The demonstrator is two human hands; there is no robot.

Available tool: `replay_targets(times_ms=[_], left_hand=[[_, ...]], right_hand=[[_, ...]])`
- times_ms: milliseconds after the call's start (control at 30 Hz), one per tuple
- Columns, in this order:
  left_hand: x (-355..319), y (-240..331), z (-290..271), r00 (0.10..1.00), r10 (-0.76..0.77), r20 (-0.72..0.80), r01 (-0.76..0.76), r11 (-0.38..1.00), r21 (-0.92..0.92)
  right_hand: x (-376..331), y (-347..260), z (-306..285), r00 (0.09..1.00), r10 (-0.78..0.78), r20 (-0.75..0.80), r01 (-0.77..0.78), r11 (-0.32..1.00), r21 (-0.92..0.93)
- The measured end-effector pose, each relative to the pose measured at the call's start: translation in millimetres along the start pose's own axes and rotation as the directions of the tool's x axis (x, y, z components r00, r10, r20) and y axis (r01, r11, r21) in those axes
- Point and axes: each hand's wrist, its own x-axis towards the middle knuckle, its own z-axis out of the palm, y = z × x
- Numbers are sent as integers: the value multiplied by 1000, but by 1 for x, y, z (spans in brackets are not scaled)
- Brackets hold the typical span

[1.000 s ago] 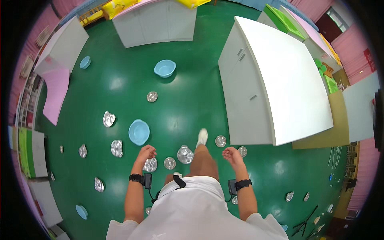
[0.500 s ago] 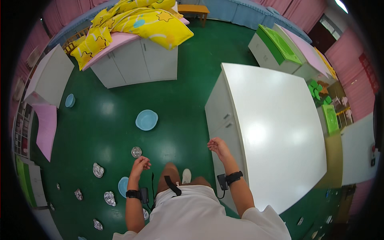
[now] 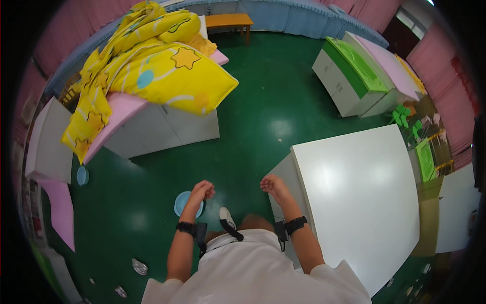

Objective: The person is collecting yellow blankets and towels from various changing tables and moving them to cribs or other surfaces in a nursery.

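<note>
In the head view, the yellow quilt had drawn nearer, suggesting the person had walked forward. The left hand, loosely curled and empty, overlapped the blue basin on the green floor; the right hand, likewise, was beside the white counter. Pink curtains hung beyond.

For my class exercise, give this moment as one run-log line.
left hand: empty, nearest blue basin | right hand: empty, nearest white cabinet | yellow quilt: draped over pink tabletop
</note>
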Motion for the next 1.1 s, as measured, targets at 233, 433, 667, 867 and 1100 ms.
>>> replay_targets(times_ms=[233, 433, 667, 867, 1100], left_hand=[[208, 155, 75, 962, -7, 273, -45, 982, 182], [388, 256, 149, 927, -12, 374, -33, 993, 112], [558, 344, 231, 885, -83, 458, 60, 996, 63], [745, 412, 260, 916, -80, 392, 129, 987, -98], [873, 477, 280, 974, -95, 204, 148, 953, -265]], right_hand=[[144, -86, -2, 994, -24, -110, 34, 995, 89], [283, -196, -25, 981, -112, -161, 137, 979, 151], [402, -325, -86, 944, -124, -305, 168, 978, 124], [527, -430, -147, 907, -18, -420, 81, 988, 134], [667, -566, -223, 902, 88, -423, -46, 993, 109]])
